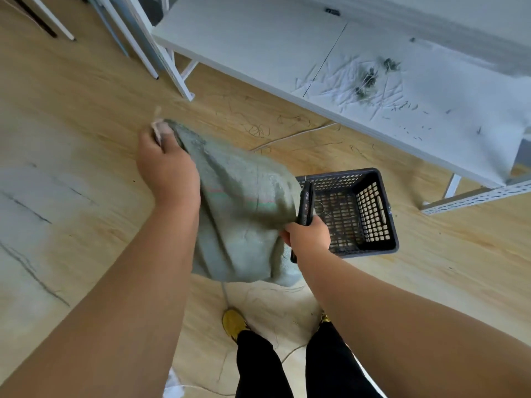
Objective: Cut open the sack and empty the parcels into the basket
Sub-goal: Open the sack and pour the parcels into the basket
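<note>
A grey-green woven sack [241, 214] hangs in the air over the wooden floor, just left of a dark plastic basket [370, 248]. My left hand [166, 168] grips the sack's upper left corner, where a pale tie or tag sticks out. My right hand [309, 235] grips the sack's lower right edge together with a black utility knife [306, 205], whose body points up past my fingers. The sack's right side overlaps the basket's left rim. The basket's mesh bottom shows only a few loose threads. No parcels are visible.
A white table [287, 38] littered with strips and thread scraps stands behind the basket, with white shelving rails [474, 196] at the right. Loose threads and a white cord lie on the floor. My feet in yellow shoes [234, 324] stand below the sack.
</note>
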`<state>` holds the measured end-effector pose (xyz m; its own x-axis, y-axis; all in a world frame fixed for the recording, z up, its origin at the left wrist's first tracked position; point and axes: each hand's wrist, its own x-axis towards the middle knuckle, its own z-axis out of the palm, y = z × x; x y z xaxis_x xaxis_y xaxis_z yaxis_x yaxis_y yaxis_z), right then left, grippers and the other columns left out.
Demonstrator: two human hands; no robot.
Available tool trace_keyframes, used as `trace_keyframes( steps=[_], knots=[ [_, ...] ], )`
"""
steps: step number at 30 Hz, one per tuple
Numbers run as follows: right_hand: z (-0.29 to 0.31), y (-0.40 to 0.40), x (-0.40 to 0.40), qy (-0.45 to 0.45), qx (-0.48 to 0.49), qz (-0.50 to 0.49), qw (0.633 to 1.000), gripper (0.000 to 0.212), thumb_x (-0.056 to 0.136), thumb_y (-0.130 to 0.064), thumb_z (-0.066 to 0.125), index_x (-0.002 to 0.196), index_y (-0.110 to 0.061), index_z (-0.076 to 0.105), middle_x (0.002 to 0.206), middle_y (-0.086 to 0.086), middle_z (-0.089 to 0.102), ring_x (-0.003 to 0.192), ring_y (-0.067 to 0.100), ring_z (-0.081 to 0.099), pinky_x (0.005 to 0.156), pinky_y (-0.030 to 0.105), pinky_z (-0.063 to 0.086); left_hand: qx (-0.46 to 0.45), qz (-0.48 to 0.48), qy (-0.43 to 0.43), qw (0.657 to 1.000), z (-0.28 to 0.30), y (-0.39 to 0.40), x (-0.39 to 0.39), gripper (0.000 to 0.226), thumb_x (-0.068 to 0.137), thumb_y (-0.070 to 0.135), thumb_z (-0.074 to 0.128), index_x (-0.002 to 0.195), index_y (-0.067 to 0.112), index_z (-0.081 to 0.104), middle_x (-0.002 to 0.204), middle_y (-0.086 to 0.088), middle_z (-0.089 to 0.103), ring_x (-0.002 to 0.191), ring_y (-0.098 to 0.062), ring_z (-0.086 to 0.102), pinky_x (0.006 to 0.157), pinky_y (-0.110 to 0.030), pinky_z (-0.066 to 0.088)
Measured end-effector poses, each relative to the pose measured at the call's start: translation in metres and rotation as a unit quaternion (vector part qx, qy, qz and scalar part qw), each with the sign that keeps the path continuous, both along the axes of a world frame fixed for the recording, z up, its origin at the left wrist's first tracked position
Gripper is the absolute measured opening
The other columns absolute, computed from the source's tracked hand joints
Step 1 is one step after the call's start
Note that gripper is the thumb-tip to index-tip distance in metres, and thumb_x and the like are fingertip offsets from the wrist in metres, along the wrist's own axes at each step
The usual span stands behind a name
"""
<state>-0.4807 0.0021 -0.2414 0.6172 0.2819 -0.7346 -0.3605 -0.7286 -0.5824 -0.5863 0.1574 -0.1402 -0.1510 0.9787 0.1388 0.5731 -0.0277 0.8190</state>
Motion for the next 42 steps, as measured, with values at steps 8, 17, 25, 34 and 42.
trace_keyframes(
  steps=[8,17,25,34,42],
  knots=[
    [0.026,0.007,0.024,-0.003,0.025,0.004,1.000,0.018,0.076,-0.014,0.068,0.076,-0.024,0.052,0.078,0.009,0.070,0.068,0.025,0.066,0.054,0.034,0.056,0.007,-0.022,-0.010,1.000,0.045,0.000,0.012,0.028,0.102,0.023,0.036,0.096,0.006,0.058,0.078,0.002,0.055,0.075,-0.014,0.052,0.061,-0.012,0.031],
    [0.029,0.005,0.019,0.121,0.035,0.054,0.991,0.018,0.073,0.002,0.067,0.083,-0.007,0.056,0.072,0.018,0.065,0.065,0.031,0.062,0.072,0.042,0.058,-0.061,0.025,-0.067,0.996,0.050,-0.003,0.001,0.031,0.102,0.017,0.034,0.118,-0.002,0.054,0.117,-0.021,0.060,0.104,-0.033,0.056,0.075,-0.027,0.036],
    [0.053,-0.010,0.041,-0.038,0.047,0.093,0.994,0.026,0.082,-0.017,0.065,0.108,-0.017,0.062,0.085,0.006,0.068,0.067,0.022,0.064,0.061,0.034,0.055,-0.028,-0.016,0.057,0.998,0.046,-0.027,0.009,0.026,0.101,0.015,0.037,0.105,-0.002,0.057,0.100,-0.019,0.060,0.079,-0.026,0.045,0.060,-0.018,0.023],
    [0.091,0.025,0.052,-0.123,0.148,0.309,0.931,0.032,0.080,-0.015,0.068,0.109,-0.022,0.056,0.078,-0.003,0.058,0.069,0.022,0.061,0.056,0.031,0.051,-0.017,-0.087,0.048,0.995,0.051,-0.058,0.002,0.025,0.100,0.015,0.040,0.112,0.003,0.059,0.093,-0.001,0.054,0.083,-0.016,0.046,0.061,-0.013,0.027],
    [0.030,0.031,0.045,-0.163,0.049,0.393,0.904,0.030,0.081,-0.018,0.068,0.110,-0.019,0.063,0.114,0.005,0.064,0.090,0.026,0.064,0.074,0.035,0.056,-0.011,-0.164,0.050,0.985,0.041,-0.054,-0.017,0.018,0.100,0.021,0.042,0.100,0.013,0.059,0.071,0.015,0.046,0.060,-0.003,0.041,0.055,-0.005,0.032]
  ],
)
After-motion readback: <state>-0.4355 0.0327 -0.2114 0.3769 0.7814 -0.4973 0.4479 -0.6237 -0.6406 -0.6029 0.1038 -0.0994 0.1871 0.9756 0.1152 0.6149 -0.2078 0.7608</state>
